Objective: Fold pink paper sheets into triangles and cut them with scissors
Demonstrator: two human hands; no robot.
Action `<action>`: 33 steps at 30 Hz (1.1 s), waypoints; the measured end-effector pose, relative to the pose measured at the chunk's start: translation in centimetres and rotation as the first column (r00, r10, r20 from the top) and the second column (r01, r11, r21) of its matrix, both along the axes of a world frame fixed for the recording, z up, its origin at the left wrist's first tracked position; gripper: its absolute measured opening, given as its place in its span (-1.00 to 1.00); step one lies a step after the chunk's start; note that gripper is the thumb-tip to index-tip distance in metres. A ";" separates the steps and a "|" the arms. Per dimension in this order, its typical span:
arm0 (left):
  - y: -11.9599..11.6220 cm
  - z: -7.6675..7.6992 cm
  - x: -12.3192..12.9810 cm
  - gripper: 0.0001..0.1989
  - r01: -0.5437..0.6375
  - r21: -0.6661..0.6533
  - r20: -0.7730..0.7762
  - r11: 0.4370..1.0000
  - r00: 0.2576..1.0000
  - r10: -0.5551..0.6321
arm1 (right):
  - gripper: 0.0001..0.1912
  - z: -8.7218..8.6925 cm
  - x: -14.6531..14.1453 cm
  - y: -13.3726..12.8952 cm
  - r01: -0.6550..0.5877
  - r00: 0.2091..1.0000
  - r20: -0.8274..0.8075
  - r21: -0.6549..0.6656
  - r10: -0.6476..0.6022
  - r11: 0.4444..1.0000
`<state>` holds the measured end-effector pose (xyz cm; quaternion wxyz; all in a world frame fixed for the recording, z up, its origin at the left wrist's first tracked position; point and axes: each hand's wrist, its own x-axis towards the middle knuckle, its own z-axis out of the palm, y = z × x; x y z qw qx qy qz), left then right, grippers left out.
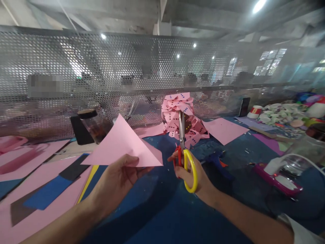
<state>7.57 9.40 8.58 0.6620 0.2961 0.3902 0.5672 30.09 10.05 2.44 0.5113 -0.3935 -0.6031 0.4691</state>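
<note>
My left hand (124, 174) pinches a pink sheet (124, 142) along its lower edge, thumb on top and fingers beneath. The sheet bends up to a pointed corner. To its right, my right hand (190, 173) grips a pair of scissors (182, 134) by its red and yellow handles. The blades point up and look closed or nearly so. They stand apart from the sheet. Behind the blades is a heap of folded pink pieces (175, 108) with rows of dark and blue dots.
Pink sheets with blue and black strips (48, 191) lie at left, near a lidded jar (92, 125). Another pink sheet (224, 130) lies right of the heap. A blue glue gun (219, 164) and a magenta device (278, 179) with a cable are at right. A perforated metal screen (152, 64) stands behind.
</note>
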 end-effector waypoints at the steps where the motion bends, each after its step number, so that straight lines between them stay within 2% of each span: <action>1: 0.0 -0.1 -0.1 -0.93 -0.012 -0.016 0.006 1.000 1.000 0.013 | -0.61 0.2 -0.1 -0.2 -0.008 1.000 0.004 -0.006 0.008 1.000; 6: 0.7 -2.9 -0.5 -0.90 0.003 -0.131 -0.061 0.991 0.998 -0.011 | -0.70 0.7 -0.9 -0.6 -0.103 0.993 -0.067 -0.094 0.097 0.990; 9: 1.1 -4.5 -0.8 -0.86 -0.006 -0.192 -0.087 0.981 0.996 -0.011 | -0.70 -0.1 -1.3 -0.3 -0.147 0.986 -0.097 -0.141 0.134 0.979; 11: 1.2 -5.0 -1.0 -0.84 0.008 -0.209 -0.089 0.978 0.996 -0.027 | -0.68 -1.1 -1.5 -0.1 -0.148 0.986 -0.104 -0.170 0.131 0.974; 15: 1.2 -5.1 -1.1 -0.88 0.056 -0.173 -0.074 0.983 0.995 -0.069 | -0.64 -2.2 -1.5 0.3 -0.155 0.983 -0.133 -0.228 0.127 0.961; 24: 0.3 -4.9 -0.2 -0.94 0.099 -0.155 -0.097 0.983 0.989 -0.115 | -0.50 -0.5 -1.6 0.1 -0.208 0.959 -0.246 -0.287 0.138 0.935; 30: -0.2 -4.9 0.1 -0.94 0.146 -0.173 -0.096 0.974 0.982 -0.164 | -0.49 -0.7 -1.8 0.0 -0.145 0.968 -0.240 -0.289 0.075 0.946; 33: -0.4 -4.9 0.3 -0.85 0.209 -0.152 -0.085 0.966 0.971 -0.223 | -0.51 -0.9 -2.0 0.2 -0.114 0.976 -0.213 -0.274 0.056 0.955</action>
